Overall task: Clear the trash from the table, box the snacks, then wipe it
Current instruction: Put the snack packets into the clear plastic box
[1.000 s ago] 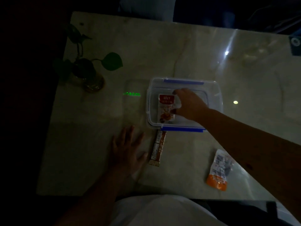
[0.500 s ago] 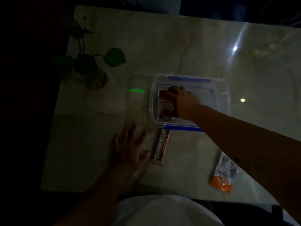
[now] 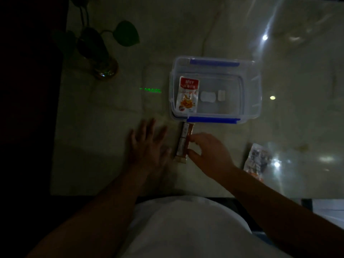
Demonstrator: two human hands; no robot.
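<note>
Dim marble surface [image 3: 96, 146] carries the boxing step: left hand [image 3: 147, 144] flat and spread, right hand [image 3: 208, 153] pinching the long snack bar [image 3: 183, 142] between them, next lifted into the clear box [image 3: 249, 101] just beyond, beside its red packet [image 3: 187, 96].

one view only, from a camera worn on the person's head, looking steeply down and forward. the marble table [image 3: 115, 149] fills most of the frame, its near edge running across the lower third. both forearms enter from the bottom corners. the clear box [image 3: 251, 90] sits just right of centre, the potted plant [image 3: 100, 51] in the upper left. wide lens, dim light, close range.
</note>
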